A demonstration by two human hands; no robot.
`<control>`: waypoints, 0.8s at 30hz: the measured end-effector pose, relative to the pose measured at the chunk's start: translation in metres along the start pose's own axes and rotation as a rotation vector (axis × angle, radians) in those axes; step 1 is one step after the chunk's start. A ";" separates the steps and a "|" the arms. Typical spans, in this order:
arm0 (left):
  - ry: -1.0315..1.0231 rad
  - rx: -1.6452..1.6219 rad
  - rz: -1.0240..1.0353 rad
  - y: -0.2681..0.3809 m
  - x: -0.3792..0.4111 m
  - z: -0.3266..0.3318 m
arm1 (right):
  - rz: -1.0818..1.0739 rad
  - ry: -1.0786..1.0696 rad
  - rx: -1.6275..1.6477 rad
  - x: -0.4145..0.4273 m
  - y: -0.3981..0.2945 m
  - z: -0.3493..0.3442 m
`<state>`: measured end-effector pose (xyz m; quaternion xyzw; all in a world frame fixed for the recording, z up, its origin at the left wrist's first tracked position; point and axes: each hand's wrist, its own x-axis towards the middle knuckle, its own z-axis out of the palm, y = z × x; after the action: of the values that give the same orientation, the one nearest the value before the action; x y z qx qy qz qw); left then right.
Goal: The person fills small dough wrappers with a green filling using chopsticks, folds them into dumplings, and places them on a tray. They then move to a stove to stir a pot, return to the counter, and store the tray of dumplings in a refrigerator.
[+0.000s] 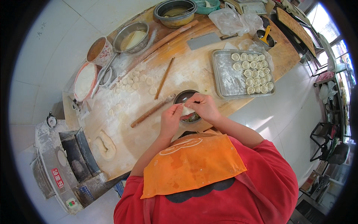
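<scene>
Pinched between the fingers of my left hand (171, 116) and my right hand (205, 107) is a pale dough wrapper (186, 111), folded into a dumpling. Both hands meet over a dark metal bowl (184, 96), whose contents show greenish at the near rim and are otherwise mostly hidden. Beside the bowl, to the left, lies a wooden rolling pin (152, 111). A pair of wooden chopsticks (165, 78) rests beyond it. Small dough pieces and flattened rounds (134, 81) are scattered on the floured wooden table (123, 120).
Right of the bowl, a metal tray (223, 75) holds rows of shaped dumplings (255, 73). A ring of dough (105, 146) lies near a floury dough-pressing machine (64, 165). A flour basin (86, 81), metal bowl (131, 37), long rolling pin (167, 37) and cleaver (203, 41) are farther back.
</scene>
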<state>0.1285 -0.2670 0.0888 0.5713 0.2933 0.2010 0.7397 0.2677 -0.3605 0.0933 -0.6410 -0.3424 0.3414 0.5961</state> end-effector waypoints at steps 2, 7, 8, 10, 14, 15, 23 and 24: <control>-0.019 0.068 0.002 0.003 -0.001 0.001 | 0.033 -0.006 -0.003 0.002 0.000 -0.001; -0.060 0.105 -0.045 0.013 -0.001 0.000 | -0.063 -0.092 0.006 0.007 0.003 -0.003; -0.086 0.061 -0.019 0.014 0.000 0.001 | -0.070 -0.114 -0.017 0.007 0.004 -0.004; -0.099 0.030 -0.074 0.014 0.002 0.001 | -0.042 -0.101 0.021 0.008 0.005 -0.005; -0.076 -0.037 -0.092 0.014 0.003 -0.001 | 0.249 -0.081 0.265 0.007 0.006 -0.013; -0.083 -0.041 -0.124 0.015 0.003 -0.003 | 0.327 -0.106 0.253 0.007 0.006 -0.016; -0.330 0.091 -0.433 0.034 0.001 -0.026 | 0.324 -0.169 0.275 0.006 0.007 -0.024; -0.323 0.113 -0.437 0.034 0.001 -0.027 | 0.340 -0.166 0.317 0.007 0.007 -0.023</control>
<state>0.1123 -0.2376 0.1169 0.5595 0.2986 -0.0738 0.7696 0.2910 -0.3676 0.0877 -0.5575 -0.2196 0.5380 0.5930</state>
